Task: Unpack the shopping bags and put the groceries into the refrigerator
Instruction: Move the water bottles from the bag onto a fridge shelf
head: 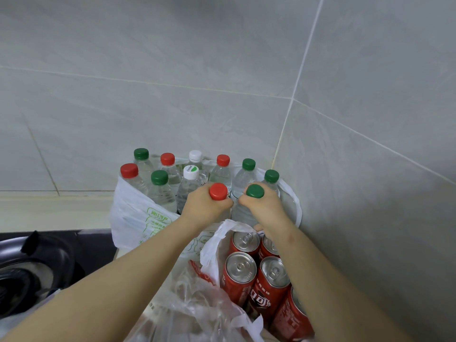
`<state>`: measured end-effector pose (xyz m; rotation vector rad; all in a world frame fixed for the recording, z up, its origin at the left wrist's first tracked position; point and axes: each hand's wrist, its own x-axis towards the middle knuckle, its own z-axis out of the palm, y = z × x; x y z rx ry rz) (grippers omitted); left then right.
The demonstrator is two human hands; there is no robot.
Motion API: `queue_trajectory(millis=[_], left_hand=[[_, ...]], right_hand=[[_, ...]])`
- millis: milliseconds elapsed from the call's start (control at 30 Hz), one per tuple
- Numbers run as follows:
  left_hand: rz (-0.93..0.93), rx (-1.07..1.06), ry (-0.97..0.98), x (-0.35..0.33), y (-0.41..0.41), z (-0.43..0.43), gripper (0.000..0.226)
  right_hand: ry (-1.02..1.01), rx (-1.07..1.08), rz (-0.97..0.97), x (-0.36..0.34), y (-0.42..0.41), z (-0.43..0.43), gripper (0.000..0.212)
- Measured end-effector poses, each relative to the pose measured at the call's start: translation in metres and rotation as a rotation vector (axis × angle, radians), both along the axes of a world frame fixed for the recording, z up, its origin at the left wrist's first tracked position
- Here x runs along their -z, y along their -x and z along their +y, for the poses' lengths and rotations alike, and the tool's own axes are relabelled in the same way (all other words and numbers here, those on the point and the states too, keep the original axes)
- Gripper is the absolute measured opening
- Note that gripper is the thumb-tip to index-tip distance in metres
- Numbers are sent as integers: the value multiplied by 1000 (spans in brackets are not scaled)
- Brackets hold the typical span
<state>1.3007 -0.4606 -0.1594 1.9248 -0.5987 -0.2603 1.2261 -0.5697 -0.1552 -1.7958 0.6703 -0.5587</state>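
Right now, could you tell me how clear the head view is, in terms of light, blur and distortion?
Head view: soft, even light with no harsh glare; the wide lens bends the wall tile lines; the left hand, right hand and bottle caps are sharp; the red cans are legible; the lower-left stove is dark and smeared.

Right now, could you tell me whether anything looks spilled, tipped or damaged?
Nothing stands out. The bottles stand upright and capped in their bag, the cans look sealed, and each hand grips one bottle neck.

Both bare forearms reach forward, converging; the left hand (pixel 206 206) and right hand (pixel 265 206) each hold a closed grip, knuckles nearly touching.
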Motion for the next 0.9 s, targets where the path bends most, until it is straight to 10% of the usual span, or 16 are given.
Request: queue_trajectory(millis=[900], left_hand=[[-240,-484,386,-102,113,181,22]], right_hand=[[201,-352,-478,-111,78,140,22]])
